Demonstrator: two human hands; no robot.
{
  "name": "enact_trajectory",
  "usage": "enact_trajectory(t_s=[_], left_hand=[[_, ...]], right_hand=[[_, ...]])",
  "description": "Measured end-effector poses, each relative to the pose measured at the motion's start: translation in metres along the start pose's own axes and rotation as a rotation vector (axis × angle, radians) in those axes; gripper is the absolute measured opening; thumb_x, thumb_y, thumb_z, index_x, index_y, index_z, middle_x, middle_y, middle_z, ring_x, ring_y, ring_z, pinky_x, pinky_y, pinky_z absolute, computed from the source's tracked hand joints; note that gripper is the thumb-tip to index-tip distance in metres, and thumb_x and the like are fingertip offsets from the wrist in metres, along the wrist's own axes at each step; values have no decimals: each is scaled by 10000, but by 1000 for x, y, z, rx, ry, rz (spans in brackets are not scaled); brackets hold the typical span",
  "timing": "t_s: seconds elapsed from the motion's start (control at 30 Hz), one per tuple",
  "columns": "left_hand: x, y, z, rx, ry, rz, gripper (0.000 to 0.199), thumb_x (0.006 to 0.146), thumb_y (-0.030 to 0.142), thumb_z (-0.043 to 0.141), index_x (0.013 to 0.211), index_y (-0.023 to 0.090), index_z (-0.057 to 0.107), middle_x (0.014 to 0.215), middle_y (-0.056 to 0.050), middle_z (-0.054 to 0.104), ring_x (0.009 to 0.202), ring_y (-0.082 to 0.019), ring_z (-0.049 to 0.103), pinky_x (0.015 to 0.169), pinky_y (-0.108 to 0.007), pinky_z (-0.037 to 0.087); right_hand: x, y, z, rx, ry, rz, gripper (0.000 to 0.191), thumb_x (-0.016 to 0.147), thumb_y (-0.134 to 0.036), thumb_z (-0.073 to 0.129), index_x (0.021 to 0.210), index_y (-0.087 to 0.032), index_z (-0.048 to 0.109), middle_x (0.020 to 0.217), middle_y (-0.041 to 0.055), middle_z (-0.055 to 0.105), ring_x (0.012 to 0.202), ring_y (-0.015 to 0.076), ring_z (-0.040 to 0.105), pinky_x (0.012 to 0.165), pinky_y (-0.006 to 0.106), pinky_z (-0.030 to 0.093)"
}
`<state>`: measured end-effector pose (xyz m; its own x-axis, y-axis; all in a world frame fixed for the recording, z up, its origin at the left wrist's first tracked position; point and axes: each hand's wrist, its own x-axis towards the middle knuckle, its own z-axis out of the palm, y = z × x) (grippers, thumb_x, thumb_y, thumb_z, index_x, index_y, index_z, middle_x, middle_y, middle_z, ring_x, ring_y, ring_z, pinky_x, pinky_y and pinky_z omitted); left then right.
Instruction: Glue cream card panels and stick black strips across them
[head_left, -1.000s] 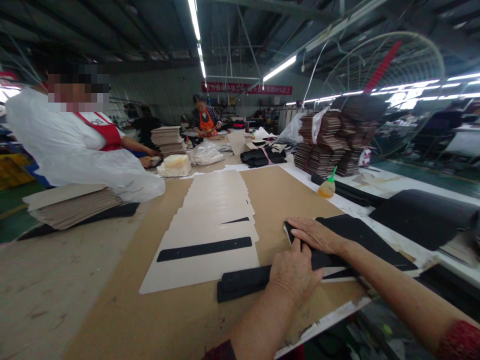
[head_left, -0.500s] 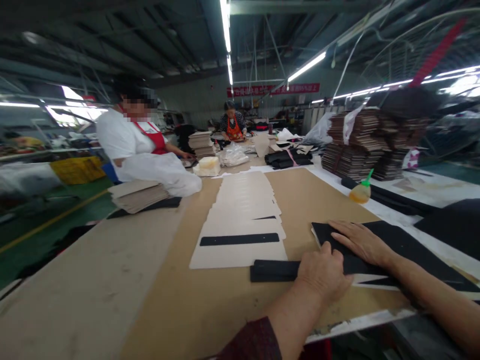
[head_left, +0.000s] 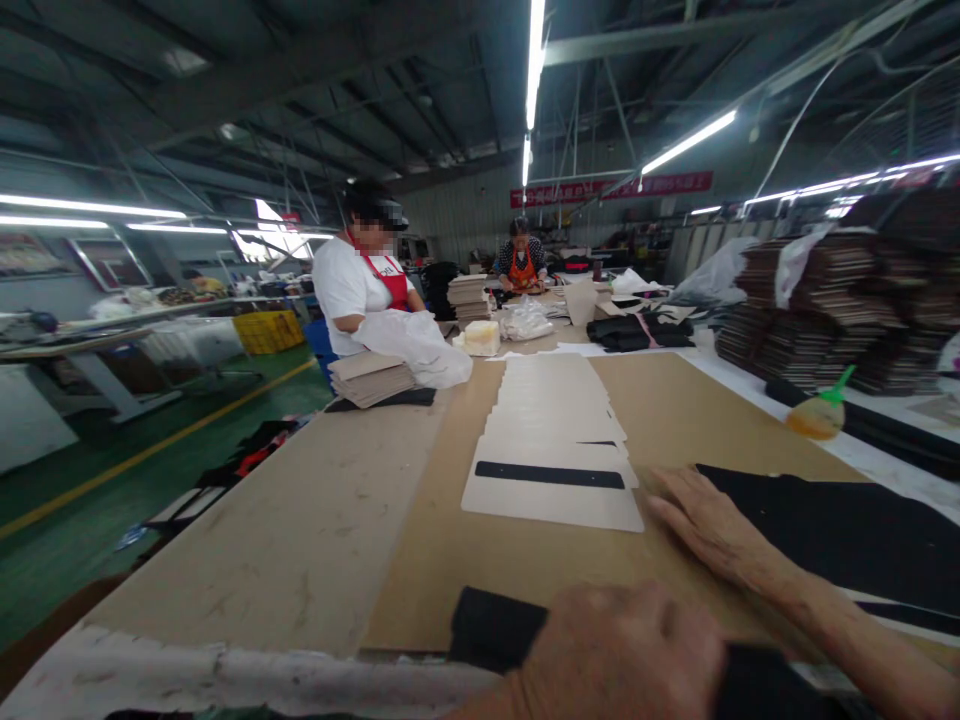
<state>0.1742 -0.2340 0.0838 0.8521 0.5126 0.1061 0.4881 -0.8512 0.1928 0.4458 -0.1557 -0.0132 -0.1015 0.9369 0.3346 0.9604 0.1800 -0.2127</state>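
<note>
My left hand (head_left: 622,650) is closed over a black strip of sheet material (head_left: 495,625) at the table's near edge. The strip sticks out on both sides of the hand. My right hand (head_left: 709,520) lies flat with its fingers extended, on or just above the brown board (head_left: 555,580). Its fingertips are by the right edge of a row of overlapping cream panels (head_left: 551,505); whether they touch is hard to tell. A narrow black strip (head_left: 551,474) lies across the nearest panel. Right of my right hand is a large black sheet (head_left: 832,520).
A glue bottle (head_left: 817,415) with a green nozzle stands at the right, before tall stacks of brown panels (head_left: 795,320). At the left edge are stacked beige panels (head_left: 371,378) and white plastic (head_left: 420,345). One co-worker (head_left: 360,280) stands on the left, another (head_left: 521,262) farther back.
My left hand has drawn the black strip toward me, off the black sheet. My right hand has moved from that sheet toward the cream panels. The view has turned left.
</note>
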Motion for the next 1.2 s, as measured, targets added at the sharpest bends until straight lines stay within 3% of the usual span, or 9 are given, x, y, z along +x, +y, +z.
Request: enact_trajectory(t_s=[0.13,0.23,0.33,0.5,0.7,0.87,0.97,1.1,1.2], left_hand=[[-21,-94,-18,145,48,-678,299,881,183,445,1132,248,594,1122,-60,677,1015,-232,661,869,-335,511],[-25,-144,-12,176,47,-813,388,874,87,371,1201,166,565,1222,-132,636,1064,-245,652,904,-349,500],[-23,-161,2,166,44,-863,393,884,78,347,1200,144,570,1204,-146,647,1059,-235,656,895,-326,502],[-32,-148,12,142,35,-850,372,873,97,391,1171,155,606,1193,-133,667,1057,-241,661,916,-335,503],[-105,-106,21,111,1,-819,468,855,167,467,1317,202,532,1413,-93,558,1130,-248,639,994,-353,485],[-161,-77,27,35,22,-835,553,854,155,477,1403,221,458,1551,-49,409,1315,-227,514,1098,-352,406],[-173,-64,18,-66,157,-852,444,876,183,474,1315,198,540,1433,-91,545,1259,-251,556,1072,-392,415],[-166,-45,11,-532,336,-858,239,833,325,598,997,173,680,931,-68,724,870,-224,665,808,-336,499],[-151,-38,21,-1189,291,-877,300,694,357,730,900,148,668,685,-8,669,463,-79,458,458,-217,326]], right_hand=[[-9,-44,20,43,-39,-1,569,953,-531,360,1356,-191,573,1414,141,564,1316,310,506,1116,499,392],[-13,-49,37,-37,-14,-17,525,956,-514,350,1295,-222,624,1376,138,595,1295,336,523,1095,530,405],[-13,-50,46,-105,-8,-66,485,955,-467,337,1206,-235,681,1316,136,638,1310,347,507,1115,536,377],[-24,-58,39,-61,10,36,581,968,-525,290,1281,-181,639,1371,146,601,1315,308,516,1128,499,389],[-81,-69,40,-63,-8,-93,555,964,-504,300,1322,-226,621,1425,113,561,1363,321,460,1133,545,368],[-120,-86,45,-12,113,-78,540,921,-561,370,1311,-283,621,1429,97,557,1328,350,491,1090,593,393],[-130,-102,35,64,271,-55,503,923,-519,422,1294,-243,620,1407,127,572,1317,376,484,1070,621,384],[-135,-140,12,347,296,-77,300,940,-382,499,1134,-242,679,1241,97,669,1195,294,579,1037,490,446],[-131,-178,-3,664,90,-17,250,966,-388,470,979,-255,682,1016,50,717,958,202,663,852,322,531]])
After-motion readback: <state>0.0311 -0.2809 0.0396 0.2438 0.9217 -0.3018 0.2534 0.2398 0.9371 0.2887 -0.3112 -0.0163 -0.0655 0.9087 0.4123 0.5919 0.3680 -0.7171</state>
